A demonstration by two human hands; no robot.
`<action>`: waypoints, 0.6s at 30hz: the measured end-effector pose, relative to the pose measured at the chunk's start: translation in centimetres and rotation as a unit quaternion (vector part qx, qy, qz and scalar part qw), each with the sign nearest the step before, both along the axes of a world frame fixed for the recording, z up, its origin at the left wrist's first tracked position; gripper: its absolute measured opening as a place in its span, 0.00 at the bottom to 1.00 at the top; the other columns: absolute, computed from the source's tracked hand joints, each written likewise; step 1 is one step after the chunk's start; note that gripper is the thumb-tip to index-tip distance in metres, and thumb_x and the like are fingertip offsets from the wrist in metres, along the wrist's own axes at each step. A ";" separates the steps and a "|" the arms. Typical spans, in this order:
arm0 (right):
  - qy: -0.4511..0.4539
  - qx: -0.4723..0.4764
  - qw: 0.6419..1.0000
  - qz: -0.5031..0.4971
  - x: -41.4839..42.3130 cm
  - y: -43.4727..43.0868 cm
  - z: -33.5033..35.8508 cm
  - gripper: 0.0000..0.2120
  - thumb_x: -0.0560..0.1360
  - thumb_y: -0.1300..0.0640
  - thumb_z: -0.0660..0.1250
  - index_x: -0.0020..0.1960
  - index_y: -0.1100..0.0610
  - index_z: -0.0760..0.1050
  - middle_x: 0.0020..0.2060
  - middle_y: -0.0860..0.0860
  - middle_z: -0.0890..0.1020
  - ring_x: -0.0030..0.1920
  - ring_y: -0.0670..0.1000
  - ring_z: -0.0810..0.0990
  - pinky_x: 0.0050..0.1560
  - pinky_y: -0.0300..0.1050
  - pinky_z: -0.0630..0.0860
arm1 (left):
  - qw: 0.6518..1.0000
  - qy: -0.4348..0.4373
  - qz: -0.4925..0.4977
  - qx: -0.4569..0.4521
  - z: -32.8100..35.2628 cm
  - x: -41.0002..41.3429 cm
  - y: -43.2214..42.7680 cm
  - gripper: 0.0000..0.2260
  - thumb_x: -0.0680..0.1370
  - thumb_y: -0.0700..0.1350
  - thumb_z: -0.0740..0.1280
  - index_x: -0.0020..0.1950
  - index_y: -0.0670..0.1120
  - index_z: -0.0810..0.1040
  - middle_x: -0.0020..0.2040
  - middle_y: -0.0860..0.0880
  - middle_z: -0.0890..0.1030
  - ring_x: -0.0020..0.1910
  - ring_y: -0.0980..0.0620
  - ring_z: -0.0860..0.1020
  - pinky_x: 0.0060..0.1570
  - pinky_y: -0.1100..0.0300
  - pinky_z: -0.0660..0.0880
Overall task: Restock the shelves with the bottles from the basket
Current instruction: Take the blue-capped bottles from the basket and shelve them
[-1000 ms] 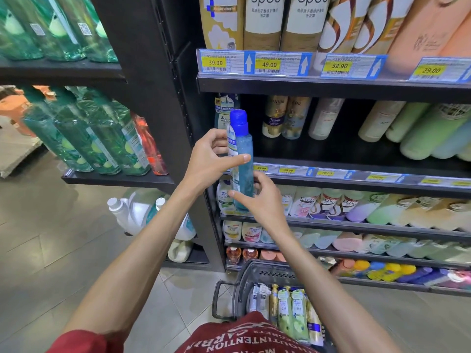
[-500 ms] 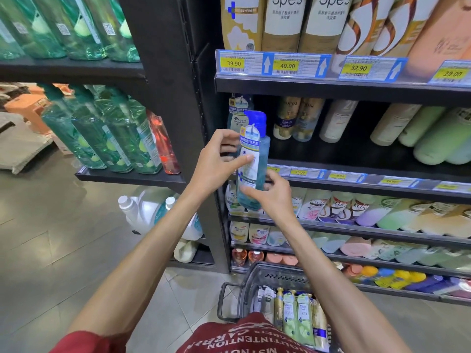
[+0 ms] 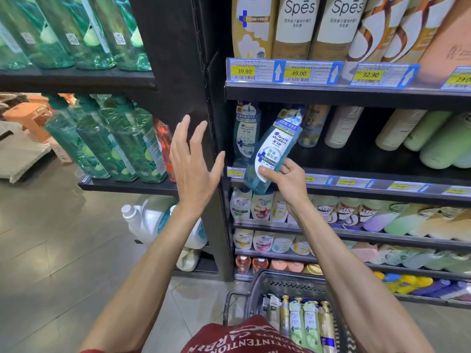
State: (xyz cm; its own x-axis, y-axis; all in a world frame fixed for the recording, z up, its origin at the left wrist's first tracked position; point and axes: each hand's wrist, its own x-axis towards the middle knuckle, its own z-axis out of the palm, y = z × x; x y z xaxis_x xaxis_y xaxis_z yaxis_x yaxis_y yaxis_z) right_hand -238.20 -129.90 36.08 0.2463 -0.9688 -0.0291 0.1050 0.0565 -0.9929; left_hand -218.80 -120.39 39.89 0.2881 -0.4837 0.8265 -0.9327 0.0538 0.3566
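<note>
Blue bottle [image 3: 271, 151], see-through, white label: tilted, cap end leaning up-right into black shelf [image 3: 356, 173], base out over shelf edge, right hand [image 3: 285, 179] gripping low. Matching bottle [image 3: 246, 133] upright just left. Dark basket [image 3: 280, 282] below, row of upright basket bottles [image 3: 303, 324] inside.

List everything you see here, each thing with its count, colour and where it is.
held bottle: one, blue, white label, tilted before the shelf
shelf bottle: one, blue, upright, shelf's left end
basket: one, dark grey, bottom centre
basket bottles: several, green and gold, upright in basket
green bottles: many, green, far left
Spes bottles: two, tan, top row
price tags: several, yellow, under Spes bottles
left hand: one, open, left of held bottle, apart
right hand: one, gripping held bottle's lower end
</note>
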 end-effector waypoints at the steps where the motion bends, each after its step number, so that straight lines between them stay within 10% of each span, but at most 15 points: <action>1: -0.005 0.001 1.000 -0.003 0.2 -0.3 0.1 0.20 0.70 0.63 0.78 0.60 0.60 0.78 0.52 0.50 0.86 0.53 0.48 0.85 0.47 0.41 0.81 | 1.000 -0.009 0.008 0.001 -0.2 0.4 -0.3 0.29 0.79 0.48 0.70 0.77 0.44 0.65 0.79 0.39 0.61 0.79 0.39 0.61 0.77 0.46 0.59; 18: -0.030 0.002 0.998 -0.050 4.7 -4.0 -0.4 0.31 0.63 0.62 0.81 0.62 0.56 0.72 0.56 0.52 0.84 0.54 0.47 0.84 0.57 0.51 0.81 | 0.996 -0.072 0.059 0.002 -2.1 1.9 -2.7 0.31 0.81 0.46 0.69 0.80 0.42 0.60 0.80 0.37 0.57 0.80 0.37 0.54 0.79 0.41 0.57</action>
